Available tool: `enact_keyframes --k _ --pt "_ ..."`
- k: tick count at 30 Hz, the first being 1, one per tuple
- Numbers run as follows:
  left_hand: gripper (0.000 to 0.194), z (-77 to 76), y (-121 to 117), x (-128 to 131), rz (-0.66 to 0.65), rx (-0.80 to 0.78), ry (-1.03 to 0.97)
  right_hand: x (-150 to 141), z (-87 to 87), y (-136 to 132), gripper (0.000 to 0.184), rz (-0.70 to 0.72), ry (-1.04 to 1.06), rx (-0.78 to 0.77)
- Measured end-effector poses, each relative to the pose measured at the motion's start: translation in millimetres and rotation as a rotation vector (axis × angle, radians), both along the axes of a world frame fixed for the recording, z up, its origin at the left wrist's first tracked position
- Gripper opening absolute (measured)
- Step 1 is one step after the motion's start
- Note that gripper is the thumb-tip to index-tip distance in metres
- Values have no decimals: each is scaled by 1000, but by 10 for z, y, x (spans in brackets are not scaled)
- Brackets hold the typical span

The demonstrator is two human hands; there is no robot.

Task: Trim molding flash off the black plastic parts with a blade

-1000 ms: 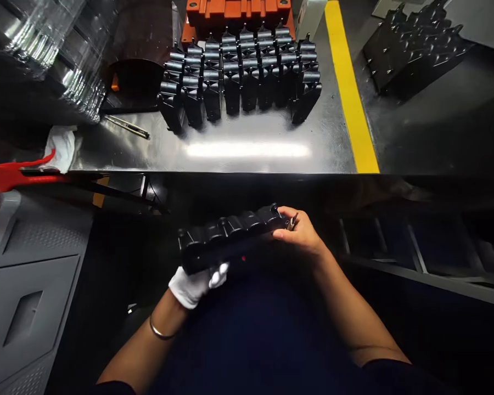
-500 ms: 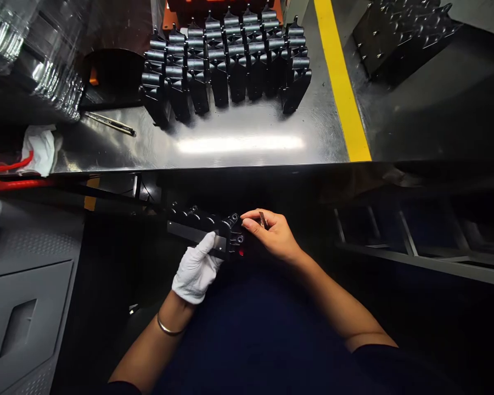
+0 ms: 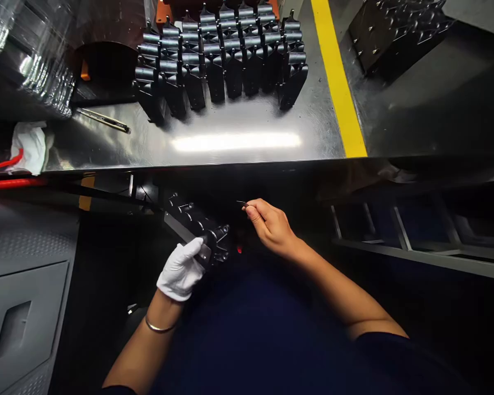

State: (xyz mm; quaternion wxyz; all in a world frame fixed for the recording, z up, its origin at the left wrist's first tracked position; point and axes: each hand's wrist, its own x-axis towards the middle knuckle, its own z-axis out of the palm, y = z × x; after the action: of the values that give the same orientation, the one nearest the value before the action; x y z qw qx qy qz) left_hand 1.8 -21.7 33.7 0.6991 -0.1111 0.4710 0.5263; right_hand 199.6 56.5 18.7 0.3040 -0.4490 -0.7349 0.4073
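— Tipped steeper since half a second ago and moved farther from the right hand (image 3: 271,226). Holding what?
— Black ribbed part (image 3: 192,222), in front of tabletop's (image 3: 156,148) near edge, clasped in gloved left hand (image 3: 181,269).
— Pointing where?
— Running lengthwise from upper left to lower right, with knobbed end at lower right.
— And bare right hand?
— Pinching one thin tool (image 3: 241,202), aimed left, apart from the part.
— Beyond?
— Eight similar parts (image 3: 212,59) in a row on tabletop, one pen-like item (image 3: 104,119), and past yellow strip (image 3: 337,77) a cluster (image 3: 389,35) too crowded to count.
— Containers?
— Clear plastic packs (image 3: 49,82) stacked at upper left; cannot tell their contents.
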Motion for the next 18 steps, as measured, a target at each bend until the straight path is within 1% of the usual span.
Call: enact_keyframes --k 1,2,4,5,6,8,10,14,16,18 --pt "13 -12 -33 -56 -65 44 55 29 37 23 27 106 4 46" --pt "14 -22 -63 -101 -137 87 98 51 77 38 30 228 32 78" --pt "26 -31 -100 -147 -278 153 128 67 154 44 35 451 93 125" --pt "31 -32 -108 -148 -328 174 126 62 183 38 39 520 103 151" --pt "34 -32 -109 -135 -357 187 122 51 204 28 44 558 103 182" --pt "37 -32 -102 -84 -355 195 121 23 214 8 51 567 92 237" --pt "36 -36 -97 -23 -305 183 132 6 188 -5 55 517 90 269" --pt "24 -37 -111 52 -241 157 154 27 128 -5 56 379 69 324" --pt "18 -21 -114 74 -210 152 148 44 126 3 55 363 42 350" --pt "17 10 -102 107 -157 131 115 50 135 9 55 346 11 358"
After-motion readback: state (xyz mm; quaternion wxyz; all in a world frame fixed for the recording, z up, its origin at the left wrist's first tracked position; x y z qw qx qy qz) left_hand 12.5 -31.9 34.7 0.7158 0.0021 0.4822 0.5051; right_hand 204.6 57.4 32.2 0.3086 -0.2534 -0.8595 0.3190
